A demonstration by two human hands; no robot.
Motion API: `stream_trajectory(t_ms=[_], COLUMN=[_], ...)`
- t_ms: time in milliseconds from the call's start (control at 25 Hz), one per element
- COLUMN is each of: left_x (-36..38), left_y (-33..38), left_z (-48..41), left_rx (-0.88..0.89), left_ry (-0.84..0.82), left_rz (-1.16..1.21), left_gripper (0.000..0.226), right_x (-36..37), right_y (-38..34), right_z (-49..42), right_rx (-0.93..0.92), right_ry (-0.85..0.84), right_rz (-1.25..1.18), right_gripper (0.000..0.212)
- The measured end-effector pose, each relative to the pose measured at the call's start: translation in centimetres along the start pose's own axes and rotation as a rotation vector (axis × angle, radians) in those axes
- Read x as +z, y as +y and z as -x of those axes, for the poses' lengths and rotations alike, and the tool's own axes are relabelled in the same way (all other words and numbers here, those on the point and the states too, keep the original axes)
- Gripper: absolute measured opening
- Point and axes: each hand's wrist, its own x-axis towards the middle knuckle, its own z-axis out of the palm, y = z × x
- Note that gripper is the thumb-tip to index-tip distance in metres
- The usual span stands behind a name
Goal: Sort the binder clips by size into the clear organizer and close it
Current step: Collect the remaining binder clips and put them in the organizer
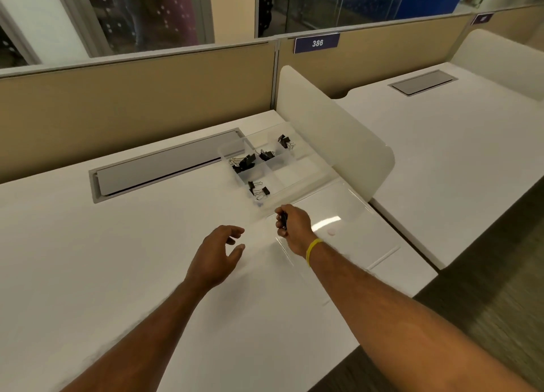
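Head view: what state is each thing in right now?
organizer, open, sorted clips in four compartments.
lid, folded out, lying flat on the desk.
left hand, open, holds nothing.
right hand, grips a black binder clip.

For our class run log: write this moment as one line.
right hand grips binder clip | left hand open, empty | organizer part-filled | lid lying open

Right hand (294, 225) gripping binder clip (284, 219), left hand (217, 252) loose, organizer (309, 182) open
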Motion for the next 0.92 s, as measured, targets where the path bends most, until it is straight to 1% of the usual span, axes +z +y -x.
stream_trajectory(t_ms=[120, 320, 440, 600, 760, 920], left_x=[0.3, 0.6, 0.9, 1.2, 1.3, 1.7], left_y=[0.9, 1.2, 0.9, 0.2, 0.1, 0.3], left_z=[-3.1, -7.2, -8.4, -9.8, -10.4, -10.1], left_rx=[0.017, 0.048, 0.059, 0.058, 0.016, -0.003], left_ry=[0.015, 0.021, 0.004, -0.016, -0.03, -0.055], left_rz=[-0.061, -0.17, -0.201, -0.266, -0.25, -0.277], left_gripper=[0.033, 0.036, 0.036, 0.038, 0.042, 0.055], right_x=[0.4, 0.7, 0.9, 1.1, 0.7, -0.6], right_y=[-4.1, -8.3, -9.1, -10.0, -10.1, -9.6], right_z=[-4.0, -10.4, -13.5, -15.9, -16.1, -15.0], right_rx=[-0.139, -0.356, -0.455, -0.574, -0.622, -0.756], right_ry=[0.007, 0.009, 0.003, -0.074, -0.142, -0.169], right_rz=[0.13, 0.544, 0.815, 1.17, 1.298, 1.369], right_gripper=[0.015, 0.008, 0.011, 0.016, 0.025, 0.041])
